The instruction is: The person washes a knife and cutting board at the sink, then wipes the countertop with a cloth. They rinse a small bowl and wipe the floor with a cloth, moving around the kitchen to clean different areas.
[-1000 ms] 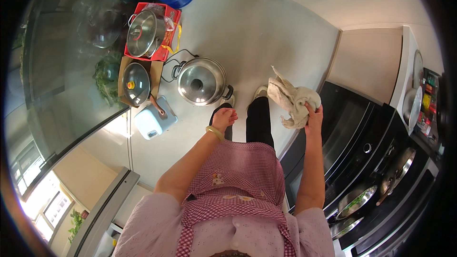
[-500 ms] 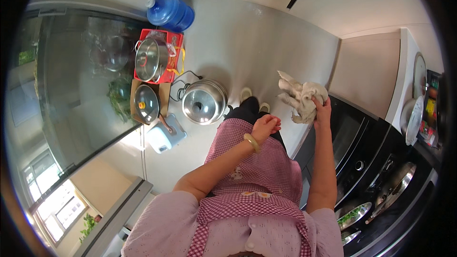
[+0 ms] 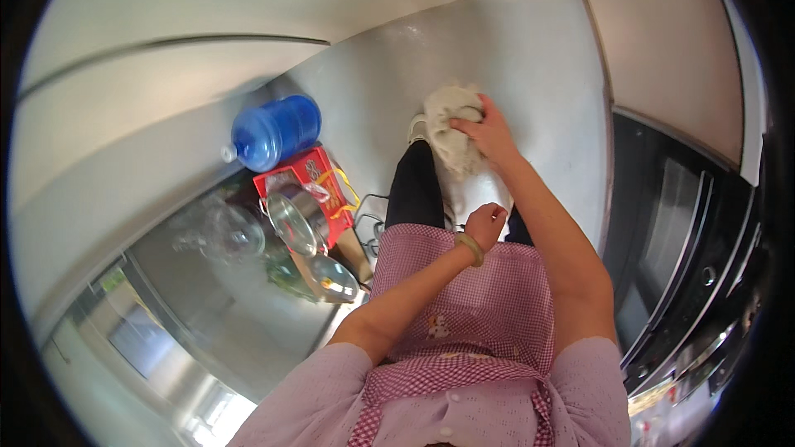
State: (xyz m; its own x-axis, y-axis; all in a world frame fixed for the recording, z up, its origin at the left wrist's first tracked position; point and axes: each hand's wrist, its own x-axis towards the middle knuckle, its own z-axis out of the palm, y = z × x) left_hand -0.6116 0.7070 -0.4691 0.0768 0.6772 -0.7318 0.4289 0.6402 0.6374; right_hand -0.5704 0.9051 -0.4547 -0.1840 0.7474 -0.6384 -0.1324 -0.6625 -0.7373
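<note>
Crumpled in my right hand [image 3: 494,131] is a beige cloth [image 3: 454,128], its fingers and thumb gripping one side. The cloth hangs over the grey floor, above and beside one of my light shoes [image 3: 418,128]. My left hand [image 3: 486,225], with a pale bangle [image 3: 470,248] round its wrist, is held in front of the checked apron [image 3: 464,290]. Its fingers are curled in, and nothing shows in them.
To the left stand a blue water jug [image 3: 277,131], a red box [image 3: 302,178], a steel pot [image 3: 291,219] and a glass lid [image 3: 333,279]. A dark cable [image 3: 368,228] lies on the floor. Black oven fronts [image 3: 662,232] line the right side, with pale cabinets ahead.
My right hand has carried the cloth leftward and farther out. My left hand has shifted slightly right, still curled. The view has turned, bringing the jug and pots lower.
</note>
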